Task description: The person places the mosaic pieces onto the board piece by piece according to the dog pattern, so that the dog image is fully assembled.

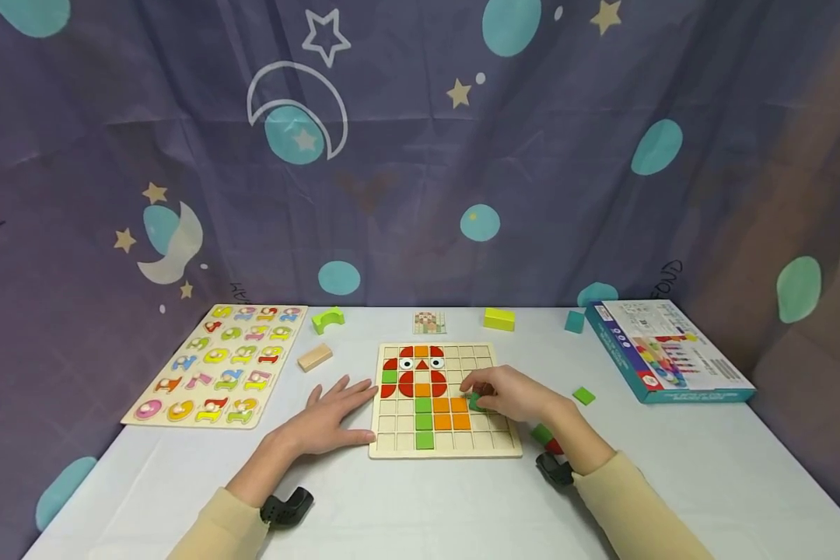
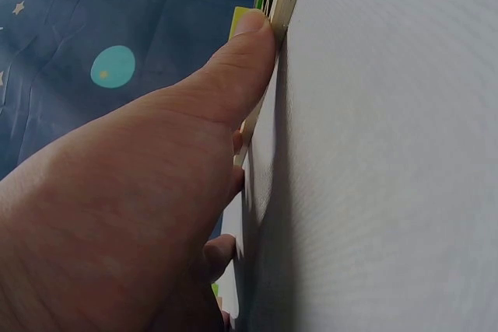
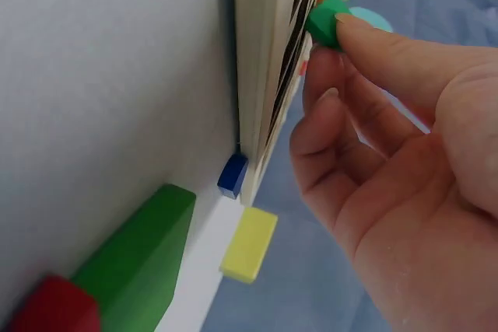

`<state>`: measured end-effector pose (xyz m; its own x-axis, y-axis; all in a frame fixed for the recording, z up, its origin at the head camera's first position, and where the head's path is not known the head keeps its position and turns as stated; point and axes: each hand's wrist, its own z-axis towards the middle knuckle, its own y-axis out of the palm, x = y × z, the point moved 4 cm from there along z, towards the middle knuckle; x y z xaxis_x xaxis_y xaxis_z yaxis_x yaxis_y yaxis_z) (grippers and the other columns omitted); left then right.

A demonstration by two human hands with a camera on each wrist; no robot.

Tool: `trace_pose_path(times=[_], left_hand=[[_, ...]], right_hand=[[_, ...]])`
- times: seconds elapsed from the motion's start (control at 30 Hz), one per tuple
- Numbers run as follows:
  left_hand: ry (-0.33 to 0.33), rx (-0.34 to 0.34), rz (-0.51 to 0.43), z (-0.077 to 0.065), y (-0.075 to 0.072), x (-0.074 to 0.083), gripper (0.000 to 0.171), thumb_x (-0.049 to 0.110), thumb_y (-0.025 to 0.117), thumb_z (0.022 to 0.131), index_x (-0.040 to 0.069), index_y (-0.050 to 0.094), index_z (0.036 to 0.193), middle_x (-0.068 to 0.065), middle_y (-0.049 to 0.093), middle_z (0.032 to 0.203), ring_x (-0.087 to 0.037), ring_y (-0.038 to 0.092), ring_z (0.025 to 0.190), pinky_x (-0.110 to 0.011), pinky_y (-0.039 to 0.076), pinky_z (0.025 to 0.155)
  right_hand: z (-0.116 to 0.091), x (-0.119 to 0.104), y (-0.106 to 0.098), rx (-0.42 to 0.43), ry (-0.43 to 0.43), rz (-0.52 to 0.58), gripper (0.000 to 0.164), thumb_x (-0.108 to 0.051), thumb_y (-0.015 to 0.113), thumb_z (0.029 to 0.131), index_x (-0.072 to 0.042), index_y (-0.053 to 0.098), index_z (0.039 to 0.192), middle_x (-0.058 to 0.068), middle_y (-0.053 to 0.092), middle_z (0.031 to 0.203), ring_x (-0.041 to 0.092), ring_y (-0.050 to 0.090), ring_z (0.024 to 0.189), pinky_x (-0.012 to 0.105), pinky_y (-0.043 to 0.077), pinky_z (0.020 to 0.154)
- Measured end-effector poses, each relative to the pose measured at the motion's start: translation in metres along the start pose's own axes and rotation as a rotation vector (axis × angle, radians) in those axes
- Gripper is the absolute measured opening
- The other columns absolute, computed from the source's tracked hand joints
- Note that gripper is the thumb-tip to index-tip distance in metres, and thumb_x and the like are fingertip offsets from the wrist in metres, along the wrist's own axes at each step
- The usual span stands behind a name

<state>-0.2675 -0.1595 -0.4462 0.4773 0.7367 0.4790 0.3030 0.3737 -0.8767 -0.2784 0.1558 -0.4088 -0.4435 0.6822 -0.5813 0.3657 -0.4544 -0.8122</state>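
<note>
A wooden grid board (image 1: 390,447) lies on the white table, with red, green, orange and white-eyed tiles set in its cells. My left hand (image 1: 332,420) has its fingers spread at the board's left side, the thumb (image 2: 247,48) touching the edge. Over the right half of the board, my right hand (image 1: 507,393) pinches a small green tile (image 3: 325,21) between thumb and fingertips. This tile is just right of a square of orange tiles (image 1: 451,414). Below them, a column of light green tiles (image 1: 425,421) runs toward the front edge.
A number puzzle board (image 1: 255,412) lies left, a boxed set (image 1: 672,350) right. Behind stand a green arch block (image 1: 328,320), a picture card (image 1: 429,323), a yellow block (image 1: 499,319) and a teal cube (image 1: 575,322). Beside my right wrist lie green (image 1: 542,434) and red (image 1: 554,446) pieces.
</note>
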Motion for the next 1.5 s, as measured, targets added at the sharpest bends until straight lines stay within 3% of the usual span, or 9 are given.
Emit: trace_pose_path(times=[0.2,0.5,0.87,1.17,1.5], left_hand=[[-0.005,-0.005,0.010,-0.0015,-0.0002,-0.0020,0.082,0.063,0.066,0.089,0.022,0.041,0.157,-0.001,0.031,0.163,-0.037,0.012,0.152,-0.069,0.001,0.114],[-0.002,-0.005,0.016,0.0002,-0.0006,-0.0028,0.083,0.063,0.066,0.090,0.024,0.039,0.158,0.000,0.030,0.164,-0.035,0.011,0.152,-0.068,0.001,0.114],[0.011,-0.005,0.011,0.0029,-0.0029,-0.0003,0.083,0.062,0.066,0.090,0.022,0.039,0.158,-0.002,0.030,0.164,-0.036,0.011,0.152,-0.069,0.001,0.114],[-0.009,-0.018,0.012,-0.0002,-0.0040,-0.0014,0.084,0.063,0.065,0.090,0.023,0.038,0.158,-0.001,0.029,0.164,-0.035,0.009,0.153,-0.068,0.000,0.114],[-0.012,-0.016,0.009,0.0012,-0.0042,-0.0014,0.083,0.063,0.066,0.090,0.023,0.039,0.158,-0.001,0.030,0.164,-0.035,0.010,0.153,-0.068,0.000,0.114]], right_hand=[[0.0032,0.0002,0.0026,0.022,0.016,-0.006,0.012,0.000,0.068,0.095,-0.009,0.069,0.103,-0.006,0.064,0.091,0.014,0.056,0.082,0.031,0.052,0.078],[0.0007,0.0014,-0.0028,0.045,0.035,-0.050,0.014,-0.001,0.067,0.096,-0.007,0.073,0.107,-0.002,0.069,0.102,0.017,0.058,0.090,0.038,0.053,0.086],[-0.0002,0.0023,-0.0044,0.053,0.010,-0.071,0.015,0.000,0.066,0.096,-0.008,0.074,0.106,-0.003,0.070,0.102,0.016,0.061,0.093,0.039,0.054,0.088],[0.0004,0.0004,-0.0004,0.019,0.068,-0.040,0.008,-0.004,0.071,0.094,-0.010,0.070,0.099,-0.005,0.061,0.084,0.016,0.054,0.077,0.031,0.050,0.072],[-0.0034,0.0011,-0.0048,0.013,0.104,-0.033,0.006,-0.009,0.071,0.095,-0.009,0.070,0.100,-0.004,0.062,0.087,0.017,0.054,0.080,0.034,0.050,0.074]])
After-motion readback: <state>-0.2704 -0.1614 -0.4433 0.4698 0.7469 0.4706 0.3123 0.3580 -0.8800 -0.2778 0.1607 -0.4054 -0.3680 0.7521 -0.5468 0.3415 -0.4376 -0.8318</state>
